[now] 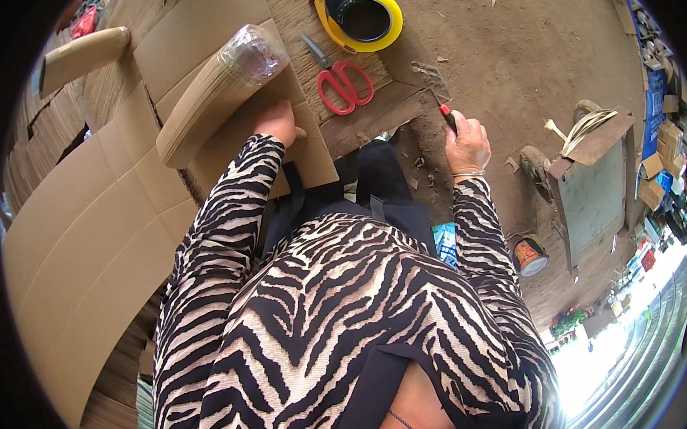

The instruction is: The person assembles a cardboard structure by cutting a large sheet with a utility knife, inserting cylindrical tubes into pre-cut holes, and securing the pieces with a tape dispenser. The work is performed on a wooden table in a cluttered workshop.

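My left hand point(277, 122) rests against a flat cardboard piece point(247, 145), right beside a bundle of long, curved cardboard strips point(206, 105) whose far end is wrapped in clear plastic. Its thumb sticks out to the right, while the other fingers are mostly hidden from this angle. My right hand point(468, 145) is closed around the handle of a knife point(449, 118) with a red and black grip. The thin blade points away from me, to the upper left, above the floor. Between and beyond my hands lie red-handled scissors point(345, 86), partly spread, on a wooden board.
A tape dispenser point(338, 11) with a yellow roll lies past the scissors. Large cardboard sheets point(91, 211) cover the left side. At right stands a small bench point(589, 198) with a bundle of pale strips on it. A tin point(527, 255) sits on the dirt floor.
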The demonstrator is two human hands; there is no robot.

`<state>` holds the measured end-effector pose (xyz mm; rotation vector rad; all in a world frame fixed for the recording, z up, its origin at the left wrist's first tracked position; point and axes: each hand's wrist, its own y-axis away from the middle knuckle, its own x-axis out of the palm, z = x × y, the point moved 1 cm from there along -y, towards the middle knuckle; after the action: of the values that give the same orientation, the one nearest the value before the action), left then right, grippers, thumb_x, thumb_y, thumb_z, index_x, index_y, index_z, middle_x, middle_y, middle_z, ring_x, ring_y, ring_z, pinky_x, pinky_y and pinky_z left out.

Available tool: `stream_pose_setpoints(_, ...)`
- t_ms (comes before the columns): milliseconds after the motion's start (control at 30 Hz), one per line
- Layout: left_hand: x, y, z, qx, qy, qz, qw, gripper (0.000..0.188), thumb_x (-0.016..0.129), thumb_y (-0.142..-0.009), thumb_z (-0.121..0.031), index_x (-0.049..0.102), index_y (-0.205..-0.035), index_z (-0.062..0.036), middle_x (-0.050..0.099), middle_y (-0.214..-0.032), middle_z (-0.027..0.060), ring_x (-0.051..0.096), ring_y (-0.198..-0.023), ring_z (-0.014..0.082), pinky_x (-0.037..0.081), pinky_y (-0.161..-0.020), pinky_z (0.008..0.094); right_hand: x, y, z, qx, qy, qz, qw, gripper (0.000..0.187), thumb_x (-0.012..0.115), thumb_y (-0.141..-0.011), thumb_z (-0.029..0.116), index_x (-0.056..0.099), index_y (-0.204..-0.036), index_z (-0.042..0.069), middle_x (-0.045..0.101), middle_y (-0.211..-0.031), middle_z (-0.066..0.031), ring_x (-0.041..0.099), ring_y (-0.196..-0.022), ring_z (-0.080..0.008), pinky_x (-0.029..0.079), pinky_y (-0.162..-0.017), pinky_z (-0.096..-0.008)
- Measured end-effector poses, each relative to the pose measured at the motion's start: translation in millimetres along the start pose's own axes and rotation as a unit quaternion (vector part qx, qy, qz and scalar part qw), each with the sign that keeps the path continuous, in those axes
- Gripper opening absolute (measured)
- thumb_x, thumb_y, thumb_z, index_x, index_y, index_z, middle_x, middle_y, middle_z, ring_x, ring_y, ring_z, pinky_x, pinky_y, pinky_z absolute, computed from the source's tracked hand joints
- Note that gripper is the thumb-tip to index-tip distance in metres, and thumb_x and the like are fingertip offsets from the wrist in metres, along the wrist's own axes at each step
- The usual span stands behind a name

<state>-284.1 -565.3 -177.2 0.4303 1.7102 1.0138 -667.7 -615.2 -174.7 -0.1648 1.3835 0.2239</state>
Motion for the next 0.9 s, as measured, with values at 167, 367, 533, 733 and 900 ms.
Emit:
stream_pose_setpoints(167,-2,4,-2,-0.01,-0.006,0.005,1.0,0.07,0.085,-0.071,-0.03,0.05,-0.122,0.0048,0.06,-0.12,0.0281,0.057,-0.115,0.0413,0.048,-0.097,0.0455,-9,-8,6,0.037,-0.054,0.001,0.998,0.036,0.076,-0.077,0.024,0.064,-0.11,0.019,0.061,-0.09,-0.0055,0.061,-0.089,-0.0288,0.052,-0.075,-0.0413)
stream_pose_setpoints(367,-7,6,-7,-0.017,-0.013,0.022,1.0,0.074,0.085,-0.071,-0.03,0.048,-0.125,0.0049,0.058,-0.123,0.0288,0.056,-0.117,0.0417,0.047,-0.099,0.0452,13,-45,-3,0.206,-0.186,0.011,0.961,0.037,0.075,-0.081,0.032,0.062,-0.107,0.01,0.065,-0.097,-0.0132,0.065,-0.09,-0.0355,0.052,-0.077,-0.0463)
stream_pose_setpoints(533,-5,2,-6,-0.026,-0.014,0.027,0.999,0.077,0.085,-0.071,-0.031,0.047,-0.127,0.0053,0.057,-0.124,0.03,0.055,-0.118,0.0422,0.046,-0.1,0.0452,1,-91,22,0.2,-0.149,0.115,0.961,0.04,0.076,-0.078,0.041,0.069,-0.107,0.015,0.066,-0.102,-0.0101,0.065,-0.096,-0.0318,0.052,-0.081,-0.0424)
stream_pose_setpoints(733,-9,5,-9,-0.04,-0.01,0.042,0.998,0.076,0.086,-0.071,-0.03,0.048,-0.125,0.0051,0.057,-0.124,0.0303,0.055,-0.119,0.0419,0.046,-0.1,0.0453,2,-106,26,0.184,-0.117,0.176,0.96,0.032,0.071,-0.08,0.042,0.073,-0.1,0.017,0.067,-0.103,-0.0082,0.066,-0.098,-0.0294,0.053,-0.083,-0.0414)
stream_pose_setpoints(900,-9,6,-11,-0.029,-0.018,0.023,0.999,0.073,0.086,-0.07,-0.03,0.05,-0.123,0.0052,0.058,-0.122,0.0294,0.056,-0.118,0.0414,0.046,-0.099,0.0457,26,-100,-8,0.289,-0.255,0.132,0.913,0.031,0.072,-0.078,0.038,0.073,-0.094,0.011,0.07,-0.077,-0.0111,0.07,-0.075,-0.0286,0.053,-0.07,-0.0386)
